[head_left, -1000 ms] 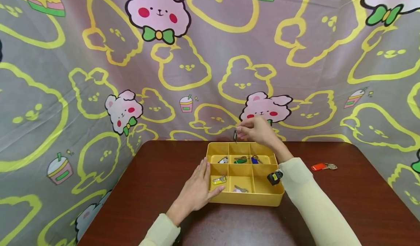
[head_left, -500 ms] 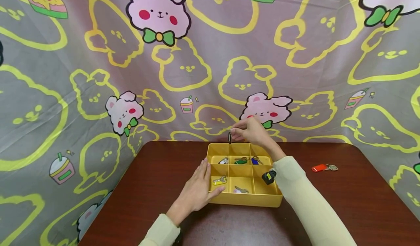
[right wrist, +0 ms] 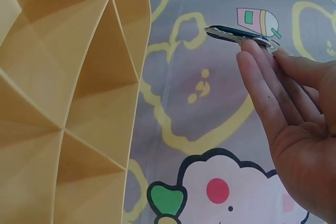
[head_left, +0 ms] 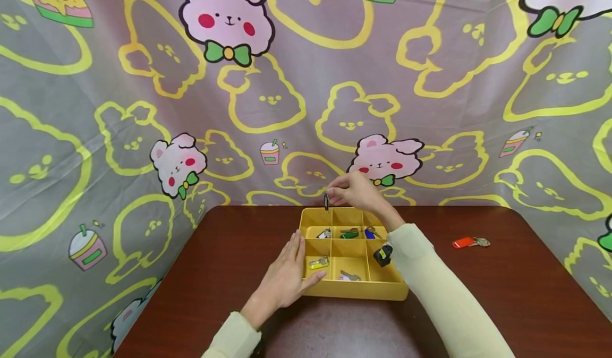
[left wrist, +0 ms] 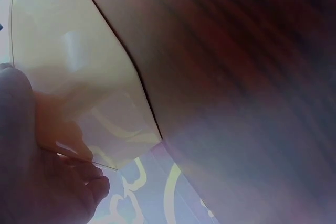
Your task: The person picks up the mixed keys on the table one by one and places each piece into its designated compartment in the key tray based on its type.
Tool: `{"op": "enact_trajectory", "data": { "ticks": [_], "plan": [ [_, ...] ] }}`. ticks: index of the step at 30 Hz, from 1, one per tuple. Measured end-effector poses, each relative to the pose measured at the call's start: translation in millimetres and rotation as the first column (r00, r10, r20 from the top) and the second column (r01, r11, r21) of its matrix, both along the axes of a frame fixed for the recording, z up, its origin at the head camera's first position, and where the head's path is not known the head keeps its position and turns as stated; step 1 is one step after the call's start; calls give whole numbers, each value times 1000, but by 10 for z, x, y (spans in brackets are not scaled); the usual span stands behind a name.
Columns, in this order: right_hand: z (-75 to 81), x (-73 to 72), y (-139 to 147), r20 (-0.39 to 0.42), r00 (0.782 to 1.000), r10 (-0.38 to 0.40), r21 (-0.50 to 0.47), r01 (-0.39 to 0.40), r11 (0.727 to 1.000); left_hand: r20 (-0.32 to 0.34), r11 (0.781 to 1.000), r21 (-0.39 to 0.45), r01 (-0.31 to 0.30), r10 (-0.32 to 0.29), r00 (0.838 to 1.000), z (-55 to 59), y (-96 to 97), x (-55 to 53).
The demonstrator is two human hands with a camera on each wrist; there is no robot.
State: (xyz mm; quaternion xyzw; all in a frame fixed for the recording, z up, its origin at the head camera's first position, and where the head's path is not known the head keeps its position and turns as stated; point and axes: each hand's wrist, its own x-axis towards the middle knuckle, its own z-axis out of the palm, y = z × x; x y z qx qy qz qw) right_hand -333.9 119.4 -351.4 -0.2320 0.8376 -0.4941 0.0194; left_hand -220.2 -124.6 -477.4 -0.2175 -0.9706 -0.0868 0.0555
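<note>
A yellow compartment tray (head_left: 356,291) sits on the table. My right hand (head_left: 355,192) is above its back left edge and pinches a key with a dark tag (head_left: 326,202) between thumb and fingertips. In the right wrist view the key (right wrist: 236,35) lies along the dark tag, apart from the tray. My left hand (head_left: 283,273) rests against the tray's left side with straight fingers, its thumb over the front left corner. Tagged keys lie in the compartments: white (head_left: 324,233), green (head_left: 350,234) and blue (head_left: 370,233) at the back, yellow (head_left: 319,263) and pinkish (head_left: 350,276) in front.
A key with a red tag (head_left: 470,242) lies on the brown table (head_left: 487,283) to the right of the tray. A patterned cloth (head_left: 306,82) hangs behind the table and along its sides. The small black wrist camera (head_left: 382,255) hides part of the front right compartment.
My right hand has moved left with the dark-tagged key, from above the back middle compartment to above the back left one. My left hand has stayed in place on the tray.
</note>
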Motion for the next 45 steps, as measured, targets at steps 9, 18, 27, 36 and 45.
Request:
{"op": "enact_trajectory", "data": {
  "ticks": [9, 18, 27, 36, 45],
  "plan": [
    [-26, -53, -90, 23, 999, 25, -12, -24, 1000, 10, 1000, -5, -4, 4, 1000, 15, -1, 0],
    [-62, -95, -155, 43, 998, 43, -13, -43, 999, 7, 1000, 1, -2, 2, 1000, 2, -1, 4],
    [-54, -132, -210, 68, 997, 39, -15, -39, 999, 4, 1000, -7, -8, 8, 1000, -2, -1, 9],
    [-23, -160, -290, 101, 994, 30, 16, -31, 999, 2, 1000, 7, -5, 5, 1000, 1, 2, 19],
    [-49, -193, -297, 101, 995, 18, 50, -24, 998, 6, 1000, 12, -4, 3, 1000, -7, -10, 12]
  ]
}}
